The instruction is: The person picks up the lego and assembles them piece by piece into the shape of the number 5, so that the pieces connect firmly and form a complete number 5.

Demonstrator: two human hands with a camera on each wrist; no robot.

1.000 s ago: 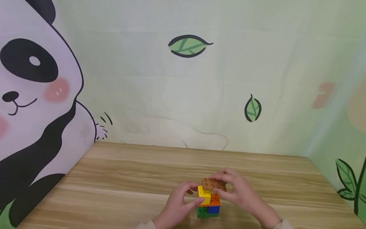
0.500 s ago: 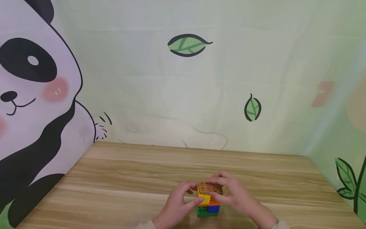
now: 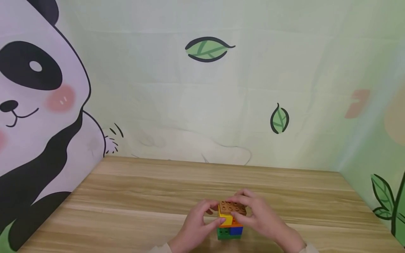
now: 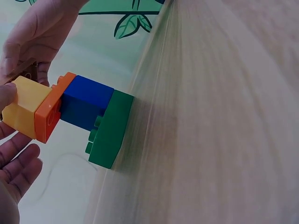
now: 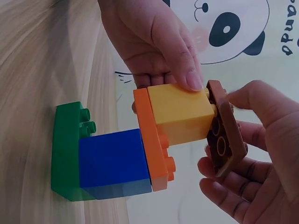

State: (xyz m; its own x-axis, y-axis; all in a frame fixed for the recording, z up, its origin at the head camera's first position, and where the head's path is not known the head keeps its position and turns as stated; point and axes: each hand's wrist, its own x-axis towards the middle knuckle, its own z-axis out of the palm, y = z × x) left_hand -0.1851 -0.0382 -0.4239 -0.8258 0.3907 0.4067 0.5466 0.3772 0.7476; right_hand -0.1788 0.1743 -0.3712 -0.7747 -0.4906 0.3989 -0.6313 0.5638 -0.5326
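Observation:
A stack of toy building bricks stands on the table, between both hands. At its base is a green brick [image 5: 67, 149], with a blue brick [image 5: 114, 161] over one half. Above lie a flat orange brick [image 5: 150, 140] and a yellow brick [image 5: 180, 109] on one end of that. My left hand [image 3: 197, 223] grips the yellow brick, thumb on its near side. With thumb and fingers, my right hand [image 3: 264, 219] pinches a flat brown brick [image 3: 233, 208] at the top. Yellow studs show in a narrow gap beneath the brown brick, whose other half overhangs the orange one.
The wood-grain table [image 3: 142, 196] extends to the left, right and back of the stack. A pale green printed backdrop [image 3: 152, 88] rises behind it, with a large panda picture [image 3: 72, 140] on the left and leaf pictures.
My right hand has brought the brown brick left and down onto the yellow brick's top. Over the last half second both hands have hardly moved; my left hand keeps its grip.

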